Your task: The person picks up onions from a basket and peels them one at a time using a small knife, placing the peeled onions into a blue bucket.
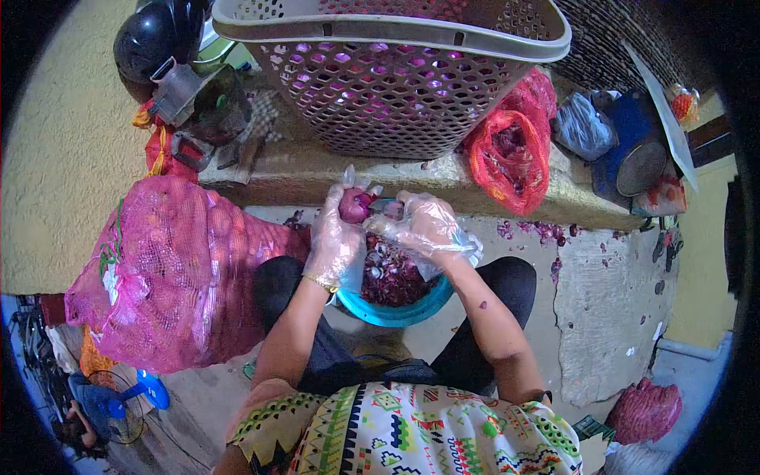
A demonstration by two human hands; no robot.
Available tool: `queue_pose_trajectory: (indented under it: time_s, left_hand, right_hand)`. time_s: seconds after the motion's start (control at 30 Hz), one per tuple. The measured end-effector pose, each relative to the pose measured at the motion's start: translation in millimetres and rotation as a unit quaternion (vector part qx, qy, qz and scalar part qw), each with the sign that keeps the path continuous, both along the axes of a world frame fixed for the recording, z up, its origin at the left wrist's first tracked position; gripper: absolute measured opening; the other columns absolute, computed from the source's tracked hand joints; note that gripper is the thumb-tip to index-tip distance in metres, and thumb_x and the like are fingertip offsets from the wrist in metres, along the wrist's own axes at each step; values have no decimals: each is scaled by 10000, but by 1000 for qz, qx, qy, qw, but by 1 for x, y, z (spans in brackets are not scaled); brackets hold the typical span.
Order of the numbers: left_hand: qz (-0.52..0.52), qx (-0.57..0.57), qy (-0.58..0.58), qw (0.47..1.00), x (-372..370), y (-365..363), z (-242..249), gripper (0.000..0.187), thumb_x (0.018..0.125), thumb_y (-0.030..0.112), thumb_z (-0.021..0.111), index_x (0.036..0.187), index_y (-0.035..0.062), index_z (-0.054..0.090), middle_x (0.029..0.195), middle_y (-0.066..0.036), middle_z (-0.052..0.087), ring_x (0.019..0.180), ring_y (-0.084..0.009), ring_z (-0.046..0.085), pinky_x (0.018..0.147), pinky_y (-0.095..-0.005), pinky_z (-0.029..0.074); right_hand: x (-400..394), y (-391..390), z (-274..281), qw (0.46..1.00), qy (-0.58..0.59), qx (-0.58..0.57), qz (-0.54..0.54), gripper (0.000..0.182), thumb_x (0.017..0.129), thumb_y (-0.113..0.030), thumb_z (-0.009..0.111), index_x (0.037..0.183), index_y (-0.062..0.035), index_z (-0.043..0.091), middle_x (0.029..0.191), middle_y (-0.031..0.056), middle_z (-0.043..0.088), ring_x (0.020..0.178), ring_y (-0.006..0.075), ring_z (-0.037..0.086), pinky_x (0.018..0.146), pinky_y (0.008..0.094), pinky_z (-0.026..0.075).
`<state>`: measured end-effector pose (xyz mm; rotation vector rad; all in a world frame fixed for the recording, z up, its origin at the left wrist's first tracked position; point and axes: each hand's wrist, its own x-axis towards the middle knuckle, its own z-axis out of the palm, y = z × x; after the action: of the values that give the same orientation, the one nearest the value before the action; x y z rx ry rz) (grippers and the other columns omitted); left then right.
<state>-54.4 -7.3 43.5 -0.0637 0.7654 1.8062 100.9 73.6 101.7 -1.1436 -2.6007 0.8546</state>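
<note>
My left hand (pixel 336 237), in a clear plastic glove, grips a red onion (pixel 355 206), with the fingers wrapped round its side. Close beside it, my gloved right hand (pixel 431 227) is closed around what looks like a small knife (pixel 389 208), its greyish blade partly hidden by fingers and glove. Both hands are above a teal basin (pixel 389 317) between my knees. Dark red onion skins (pixel 392 277) with some pale bits fill much of the basin.
A tall perforated basket (pixel 380 103) with onions stands on the ledge (pixel 293 170) ahead. To the left leans a big pink mesh sack (pixel 178 277) of onions. A red mesh bag (pixel 511 158) hangs over the ledge. Onion skins (pixel 530 229) litter the floor at right.
</note>
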Motion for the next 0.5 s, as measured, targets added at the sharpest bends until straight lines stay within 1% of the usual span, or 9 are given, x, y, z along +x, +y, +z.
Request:
queue_pose_trajectory:
  time_s: [0.07,0.13,0.17,0.23,0.27,0.33,0.37,0.47,0.5]
  left_hand:
    - [5,-2,-3,1000,2,1,7,247,949,296,598,1068,80,612,1062,-105,629,1087,-311,602,938,-475,514]
    - [-28,39,8,999,4,-1,11,261,948,292,579,1060,59,607,1047,-121,633,1082,-322,608,926,-498,521]
    - [-28,39,8,999,5,-2,8,261,948,292,579,1060,59,607,1047,-121,633,1082,-322,608,926,-498,521]
    - [-47,68,-17,996,5,-2,4,369,978,359,538,1144,30,558,1116,-152,630,1059,-306,608,952,-481,506]
    - [-47,68,-17,996,6,-4,2,369,978,359,538,1144,30,558,1116,-152,630,1059,-306,608,952,-481,506]
    - [-54,84,4,995,10,-6,10,441,986,461,515,1097,37,562,1106,-148,626,1044,-302,611,937,-478,513]
    - [-54,84,4,995,11,-7,15,441,986,461,515,1097,37,562,1106,-148,626,1044,-302,611,937,-478,513]
    - [-51,23,30,998,12,-7,19,474,970,508,520,1066,46,564,1098,-138,620,1043,-300,608,926,-482,516]
    - [-26,16,31,999,11,-4,15,479,969,512,521,1069,45,571,1072,-147,624,1016,-309,618,900,-493,533]
  right_hand:
    - [-2,-1,-3,1000,14,2,-10,637,715,-676,694,891,-64,686,786,215,683,784,381,685,745,472,523]
    - [-4,-1,-6,999,26,25,-4,702,695,-752,652,836,-64,673,747,212,672,754,391,678,698,494,517]
    - [-4,-1,-6,999,26,25,-4,702,695,-752,652,836,-64,673,747,212,672,754,391,678,698,494,517]
    - [-5,-2,-3,999,26,16,-11,701,691,-748,655,849,-66,677,748,211,675,748,386,680,699,489,523]
    - [-6,-3,-4,999,26,17,-10,701,691,-748,655,849,-66,677,748,211,675,748,386,680,699,489,523]
    - [-7,-3,-7,999,29,42,-7,688,693,-738,661,842,-67,677,748,210,676,741,381,681,690,490,522]
    - [-7,-4,-7,999,29,42,-7,688,693,-738,661,842,-67,677,748,210,676,741,381,681,690,490,522]
    - [-7,-7,-8,998,33,59,12,663,699,-714,675,841,-67,678,749,211,674,733,382,678,679,490,521]
    - [-6,-7,-7,998,41,57,4,651,701,-704,681,836,-67,677,744,212,672,732,384,676,678,492,519]
